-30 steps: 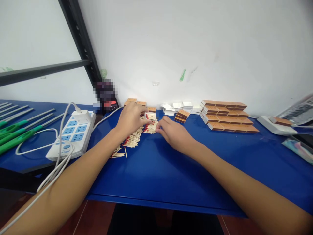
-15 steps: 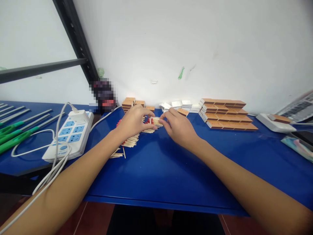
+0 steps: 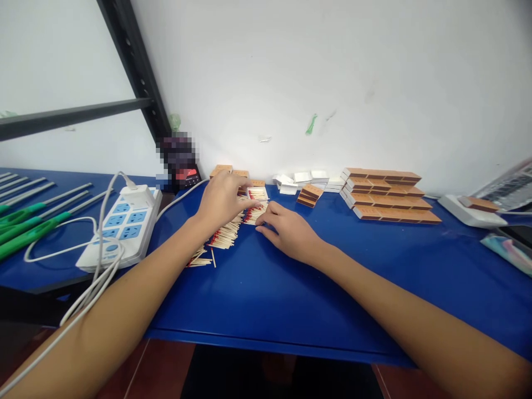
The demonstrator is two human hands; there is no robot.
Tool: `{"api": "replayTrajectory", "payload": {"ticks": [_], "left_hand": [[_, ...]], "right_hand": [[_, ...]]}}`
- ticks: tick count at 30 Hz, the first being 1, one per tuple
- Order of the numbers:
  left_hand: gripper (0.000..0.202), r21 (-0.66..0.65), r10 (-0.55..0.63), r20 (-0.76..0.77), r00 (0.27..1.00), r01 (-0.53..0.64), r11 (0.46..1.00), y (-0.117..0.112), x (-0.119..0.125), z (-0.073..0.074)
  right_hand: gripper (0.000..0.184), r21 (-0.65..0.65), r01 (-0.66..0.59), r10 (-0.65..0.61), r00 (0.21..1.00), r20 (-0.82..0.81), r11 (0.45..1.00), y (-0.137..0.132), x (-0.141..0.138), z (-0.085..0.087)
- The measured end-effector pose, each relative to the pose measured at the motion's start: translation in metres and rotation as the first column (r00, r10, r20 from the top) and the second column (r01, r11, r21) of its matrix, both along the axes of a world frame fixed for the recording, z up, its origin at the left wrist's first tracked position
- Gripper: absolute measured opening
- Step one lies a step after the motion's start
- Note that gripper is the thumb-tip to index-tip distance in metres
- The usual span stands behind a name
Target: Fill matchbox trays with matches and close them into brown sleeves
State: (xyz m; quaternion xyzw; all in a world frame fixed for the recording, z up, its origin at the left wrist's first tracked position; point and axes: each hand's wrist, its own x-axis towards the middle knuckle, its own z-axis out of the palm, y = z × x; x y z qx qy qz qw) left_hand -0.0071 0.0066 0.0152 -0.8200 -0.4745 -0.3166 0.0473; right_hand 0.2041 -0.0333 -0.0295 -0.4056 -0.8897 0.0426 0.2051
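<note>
My left hand reaches over the match pile, its thumb and forefinger on either side of a small white matchbox tray. Some red-tipped matches lie inside that tray. Just below and to the right, my right hand has its fingers curled, the tips at the stick ends of loose matches; the exact grip is partly hidden. More matches spread out under and in front of my left hand, red heads mostly to the left. A single match lies apart at the near side.
Behind stand orange matchbox sleeves, white trays and a tilted pair of sleeves. Stepped rows of matchboxes are at right. A power strip with white cables lies left, beside green-handled rods.
My right hand has moved left and down, from the matches at the tray to the loose ones below. The tray now sits slightly farther back, with matches visible inside.
</note>
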Motion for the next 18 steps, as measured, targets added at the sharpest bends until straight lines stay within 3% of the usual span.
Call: {"api": "replayTrajectory", "payload": {"ticks": [18], "left_hand": [[0.025, 0.005, -0.026, -0.016, 1.000, 0.026, 1.000, -0.0011, 0.0001, 0.0011]], "right_hand": [[0.010, -0.090, 0.088, -0.087, 0.996, 0.018, 0.992, -0.0024, -0.0090, 0.0048]]}}
